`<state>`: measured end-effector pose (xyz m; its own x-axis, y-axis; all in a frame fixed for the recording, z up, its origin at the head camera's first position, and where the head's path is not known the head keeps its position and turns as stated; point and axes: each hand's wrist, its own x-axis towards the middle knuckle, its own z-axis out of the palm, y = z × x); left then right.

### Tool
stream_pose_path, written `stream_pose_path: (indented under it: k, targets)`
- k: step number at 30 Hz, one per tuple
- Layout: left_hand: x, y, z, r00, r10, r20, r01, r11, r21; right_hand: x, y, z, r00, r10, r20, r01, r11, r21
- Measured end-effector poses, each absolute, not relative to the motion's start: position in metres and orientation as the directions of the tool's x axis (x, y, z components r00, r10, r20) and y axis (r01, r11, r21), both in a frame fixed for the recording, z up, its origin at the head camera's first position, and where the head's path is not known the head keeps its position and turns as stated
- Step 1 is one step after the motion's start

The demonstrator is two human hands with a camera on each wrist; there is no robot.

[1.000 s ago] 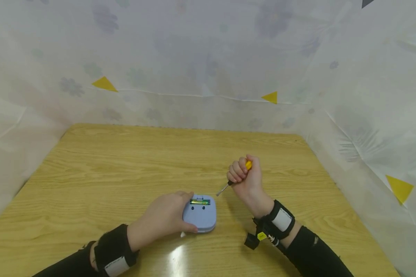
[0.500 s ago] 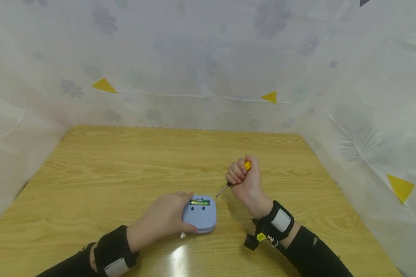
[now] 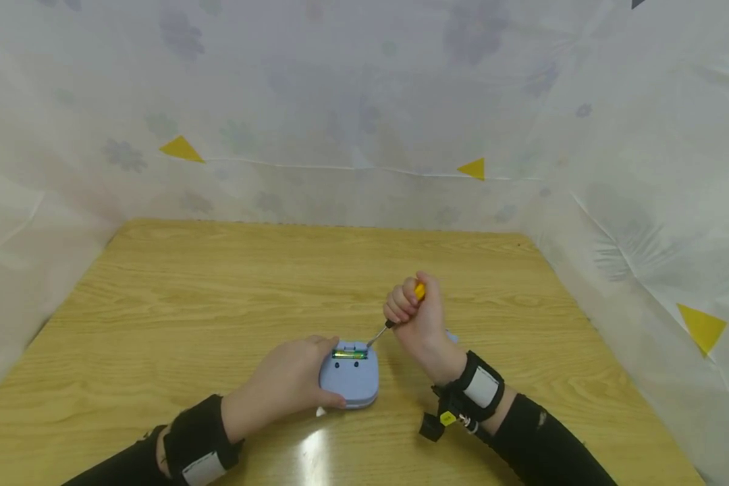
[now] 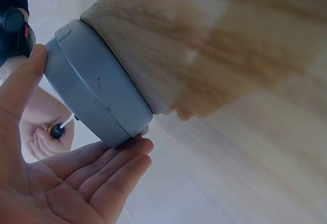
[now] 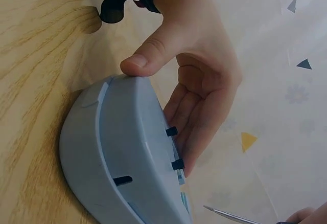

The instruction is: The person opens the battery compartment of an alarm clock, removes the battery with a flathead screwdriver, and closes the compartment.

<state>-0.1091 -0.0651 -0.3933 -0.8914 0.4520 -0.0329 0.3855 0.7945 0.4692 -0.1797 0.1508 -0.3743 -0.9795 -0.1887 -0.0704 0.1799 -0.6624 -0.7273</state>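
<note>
A small light blue device [image 3: 352,390] with rounded corners rests on the wooden table, its uncovered battery bay holding a green battery [image 3: 349,355]. Below the bay are two black knobs, seen from the side in the right wrist view. My left hand [image 3: 288,374] grips the device's left side, thumb at the near edge and fingers at the far edge. A screwdriver [image 3: 376,335] with a yellow and black handle is in my right hand's [image 3: 418,320] fist, thumb up on the handle's end. Its metal tip is at the bay's right end in the head view.
A small light blue piece [image 3: 452,336] lies partly hidden behind my right wrist. The wooden table [image 3: 231,270] is enclosed by pale patterned sheeting [image 3: 316,101] at the back and sides. A black wrist camera [image 3: 433,426] hangs below my right forearm.
My right hand has moved left with the screwdriver, bringing its tip from beside the device to the battery bay. The light blue piece behind the wrist has come into view. My left hand stays put.
</note>
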Motion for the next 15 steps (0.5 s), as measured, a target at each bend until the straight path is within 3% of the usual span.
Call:
stream_pose_path:
  k: [15]
  targets:
    - [-0.109,-0.065,-0.391,-0.892,0.450,-0.033,0.382,0.792,0.476,-0.170,0.137,-0.378,-0.989,-0.141,-0.038,0.106,-0.509,-0.854]
